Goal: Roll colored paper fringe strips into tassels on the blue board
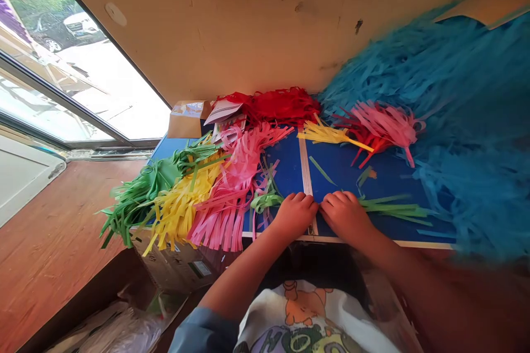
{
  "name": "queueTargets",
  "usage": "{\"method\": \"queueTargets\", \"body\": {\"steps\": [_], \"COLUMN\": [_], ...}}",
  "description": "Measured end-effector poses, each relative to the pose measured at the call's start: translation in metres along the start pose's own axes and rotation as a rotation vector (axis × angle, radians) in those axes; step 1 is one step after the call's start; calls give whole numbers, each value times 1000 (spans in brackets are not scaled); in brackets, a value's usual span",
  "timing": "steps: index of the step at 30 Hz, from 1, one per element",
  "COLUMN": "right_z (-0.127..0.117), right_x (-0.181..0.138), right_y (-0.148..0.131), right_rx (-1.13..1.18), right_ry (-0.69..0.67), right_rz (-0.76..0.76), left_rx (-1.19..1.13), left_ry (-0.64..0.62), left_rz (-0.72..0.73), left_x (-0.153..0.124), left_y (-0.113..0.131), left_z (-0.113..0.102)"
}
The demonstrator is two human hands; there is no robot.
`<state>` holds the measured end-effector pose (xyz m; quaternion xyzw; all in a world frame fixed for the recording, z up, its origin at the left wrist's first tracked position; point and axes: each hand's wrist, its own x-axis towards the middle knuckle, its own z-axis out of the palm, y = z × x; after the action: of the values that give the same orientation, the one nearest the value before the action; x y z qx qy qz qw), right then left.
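Note:
My left hand (296, 210) and my right hand (344, 214) are side by side at the front of the blue table, knuckles up and fingers closed. Both grip a green paper tassel (399, 208). Its cut strips fan out to the right of my right hand, and a curled green bunch (265, 202) shows left of my left hand. The stretch between is hidden under my fingers. Behind the right hand lie a yellow tassel (327, 133) and a pink tassel (389, 124), with red strips partly beneath the pink one.
Fringed paper in green (161, 176), yellow (186, 198), pink (232, 176) and red (285, 105) lies on the left and back of the blue table (285, 162). A big blue fringe pile (467, 110) covers the right side. A cardboard box (178, 262) stands below, left.

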<state>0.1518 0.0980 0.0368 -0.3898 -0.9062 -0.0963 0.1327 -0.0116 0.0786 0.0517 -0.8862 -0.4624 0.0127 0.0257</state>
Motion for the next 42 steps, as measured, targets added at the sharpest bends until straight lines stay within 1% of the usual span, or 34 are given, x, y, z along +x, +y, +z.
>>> {"method": "queueTargets", "body": {"steps": [5,14,18,25,27,32,36,39,42], "right_z": [2,9,9,-3,-8,-20,-24,-24,-26], "right_x": [-1,-9,-12,-9,-7,-1,5,10,12], "right_y": [4,17,28,36,37,39,39,39,37], "right_rx": [30,107,181,237,241,235,230,221,208], "right_ry": [-74,-156,-243,-343,-371,-451,-499,-520,-525], "right_rz": [59,193,300,354,374,414,432,435,417], "left_rx": [11,-38,-45,-11,21,72,85,86,57], "left_ry": [29,41,12,4,-15,-39,-50,-51,-44], "left_rz": [-53,-164,-158,-178,-164,-67,-38,-29,15], "left_x": [-3,-25,-30,-26,-22,-13,-10,-4,5], "left_y": [-5,-26,-33,-31,-29,-31,-32,-27,-19], "left_z": [5,14,13,2,0,-2,-8,-13,-13]}}
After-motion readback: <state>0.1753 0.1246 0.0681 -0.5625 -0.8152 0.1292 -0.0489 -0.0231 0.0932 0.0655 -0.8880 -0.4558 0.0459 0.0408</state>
